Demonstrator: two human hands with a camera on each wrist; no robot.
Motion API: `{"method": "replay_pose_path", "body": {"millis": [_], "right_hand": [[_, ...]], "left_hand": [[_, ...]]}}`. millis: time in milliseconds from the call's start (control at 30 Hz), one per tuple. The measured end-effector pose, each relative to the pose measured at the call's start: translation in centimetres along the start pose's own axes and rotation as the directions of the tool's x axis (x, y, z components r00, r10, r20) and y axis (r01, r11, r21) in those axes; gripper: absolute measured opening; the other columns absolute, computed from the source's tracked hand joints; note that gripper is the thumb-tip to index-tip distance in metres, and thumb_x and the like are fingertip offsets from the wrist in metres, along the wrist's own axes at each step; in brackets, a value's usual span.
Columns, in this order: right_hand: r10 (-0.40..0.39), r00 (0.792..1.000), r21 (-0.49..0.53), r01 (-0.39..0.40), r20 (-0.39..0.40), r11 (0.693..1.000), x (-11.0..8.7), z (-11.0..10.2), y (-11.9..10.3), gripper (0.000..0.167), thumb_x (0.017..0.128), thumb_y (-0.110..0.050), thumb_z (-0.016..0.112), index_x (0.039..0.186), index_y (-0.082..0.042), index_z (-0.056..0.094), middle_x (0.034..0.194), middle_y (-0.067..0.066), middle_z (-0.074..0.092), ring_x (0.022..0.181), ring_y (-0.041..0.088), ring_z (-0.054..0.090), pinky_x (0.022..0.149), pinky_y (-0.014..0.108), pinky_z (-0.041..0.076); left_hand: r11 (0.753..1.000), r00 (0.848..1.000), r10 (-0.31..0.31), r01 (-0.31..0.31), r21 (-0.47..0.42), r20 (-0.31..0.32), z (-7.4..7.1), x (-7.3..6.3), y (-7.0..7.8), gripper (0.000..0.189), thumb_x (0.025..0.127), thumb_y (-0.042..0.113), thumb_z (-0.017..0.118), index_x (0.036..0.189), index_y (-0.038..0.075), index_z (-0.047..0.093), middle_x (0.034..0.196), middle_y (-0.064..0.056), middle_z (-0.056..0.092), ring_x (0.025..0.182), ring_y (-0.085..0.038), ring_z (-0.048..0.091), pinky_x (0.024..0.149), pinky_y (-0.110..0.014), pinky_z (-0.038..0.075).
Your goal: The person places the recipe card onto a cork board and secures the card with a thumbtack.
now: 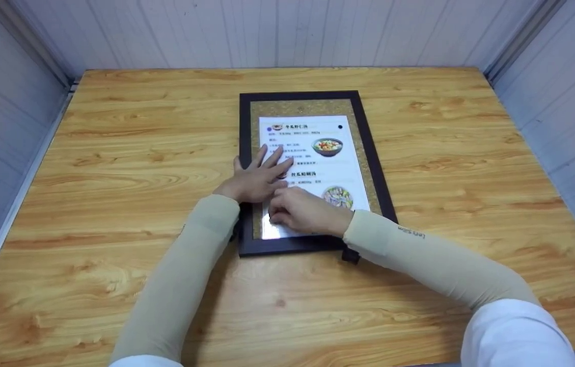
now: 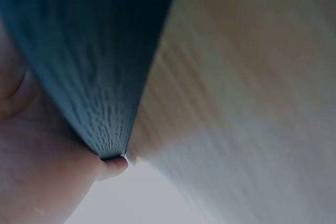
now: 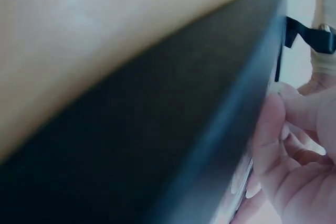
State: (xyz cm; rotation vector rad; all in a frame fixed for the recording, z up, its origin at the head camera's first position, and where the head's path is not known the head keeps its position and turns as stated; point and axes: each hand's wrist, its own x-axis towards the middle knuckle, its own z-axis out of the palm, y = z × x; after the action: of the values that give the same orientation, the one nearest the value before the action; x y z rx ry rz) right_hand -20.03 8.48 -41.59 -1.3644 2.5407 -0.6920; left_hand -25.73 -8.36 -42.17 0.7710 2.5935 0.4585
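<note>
A printed recipe sheet [image 1: 312, 163] lies on a cork board [image 1: 302, 107] with a dark frame [image 1: 376, 163]. A purple pushpin [image 1: 269, 129] is in the sheet's upper left corner and a black pushpin [image 1: 340, 127] in its upper right. My left hand [image 1: 259, 179] rests on the sheet's left side, fingers spread, its heel over the frame's left edge. At the lower left corner of the sheet, my right hand [image 1: 305, 210] has thumb and finger pinched together on a small pushpin, mostly hidden by the fingertips. The right wrist view shows these fingertips [image 3: 273, 111] meeting against the board.
The board lies on a wood-grain table [image 1: 470, 168]. Pale panel walls [image 1: 267, 33] stand behind it and at both sides. A black strap-like piece [image 1: 351, 255] is under the right wrist, by the frame's lower right corner.
</note>
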Motion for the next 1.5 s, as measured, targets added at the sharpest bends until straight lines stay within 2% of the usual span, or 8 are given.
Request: {"method": "replay_pose_path", "body": {"millis": [167,333,633,933,1233,1367,1500], "right_hand": [[-0.072,0.997,-0.155,0.064,-0.042,0.986,-0.7,0.5,-0.6,0.011,0.094,-0.006,0.063,0.086,-0.005,0.071,0.087,0.006,0.058,0.076,0.019,0.057,0.073,0.034,0.05],[-0.112,0.991,-0.224,0.092,-0.075,0.97,-1.1,0.9,-0.5,0.014,0.096,-0.009,0.061,0.088,-0.005,0.072,0.087,0.006,0.057,0.074,0.017,0.056,0.07,0.033,0.05],[-0.16,0.985,-0.248,0.14,-0.065,0.959,-1.7,1.0,-0.4,0.015,0.096,-0.01,0.061,0.093,-0.004,0.075,0.092,0.007,0.057,0.077,0.017,0.057,0.07,0.032,0.05],[-0.211,0.977,-0.287,0.197,-0.017,0.937,-2.0,0.7,-0.5,0.027,0.103,-0.024,0.054,0.099,-0.006,0.073,0.101,0.011,0.055,0.083,0.019,0.056,0.075,0.035,0.05],[-0.274,0.962,-0.308,0.264,0.009,0.914,-2.1,0.7,0.0,0.028,0.105,-0.026,0.052,0.094,-0.007,0.068,0.101,0.012,0.054,0.089,0.022,0.053,0.079,0.034,0.048],[-0.267,0.963,-0.35,0.258,0.023,0.9,-2.2,0.6,-0.1,0.029,0.104,-0.03,0.053,0.097,-0.006,0.069,0.102,0.013,0.053,0.084,0.022,0.054,0.074,0.035,0.051],[-0.215,0.976,-0.382,0.214,0.043,0.899,-2.5,0.5,-0.5,0.035,0.103,-0.038,0.053,0.11,-0.008,0.07,0.101,0.011,0.052,0.078,0.019,0.056,0.067,0.036,0.053]], "left_hand": [[1.0,1.0,0.002,-0.002,-0.004,0.001,0.0,0.0,0.0,0.062,0.105,0.047,0.036,0.16,0.028,0.015,0.166,0.0,-0.006,0.149,-0.028,-0.018,0.104,-0.074,-0.011],[1.0,1.0,-0.01,0.01,-0.009,0.002,0.1,0.0,0.0,0.063,0.105,0.049,0.037,0.16,0.029,0.015,0.166,0.001,-0.006,0.148,-0.027,-0.018,0.104,-0.073,-0.012],[1.0,1.0,-0.019,0.019,-0.005,0.01,0.1,0.0,0.0,0.065,0.104,0.051,0.038,0.16,0.031,0.014,0.166,0.002,-0.007,0.148,-0.027,-0.019,0.105,-0.073,-0.012],[1.0,1.0,-0.019,0.019,0.015,0.006,0.0,0.0,0.0,0.066,0.103,0.053,0.039,0.16,0.03,0.014,0.166,0.001,-0.006,0.148,-0.028,-0.019,0.104,-0.073,-0.013],[1.0,1.0,-0.007,0.006,0.012,0.009,0.0,0.0,0.2,0.066,0.103,0.052,0.04,0.16,0.029,0.014,0.166,0.001,-0.006,0.149,-0.028,-0.018,0.104,-0.075,-0.01],[1.0,1.0,-0.006,0.006,0.009,0.01,0.0,0.0,0.2,0.067,0.103,0.052,0.04,0.16,0.029,0.014,0.166,0.0,-0.007,0.149,-0.028,-0.018,0.104,-0.075,-0.01],[1.0,1.0,-0.013,0.013,0.006,0.011,0.0,-0.1,0.1,0.066,0.103,0.052,0.039,0.16,0.03,0.014,0.166,0.001,-0.007,0.148,-0.028,-0.019,0.104,-0.074,-0.01]]}}
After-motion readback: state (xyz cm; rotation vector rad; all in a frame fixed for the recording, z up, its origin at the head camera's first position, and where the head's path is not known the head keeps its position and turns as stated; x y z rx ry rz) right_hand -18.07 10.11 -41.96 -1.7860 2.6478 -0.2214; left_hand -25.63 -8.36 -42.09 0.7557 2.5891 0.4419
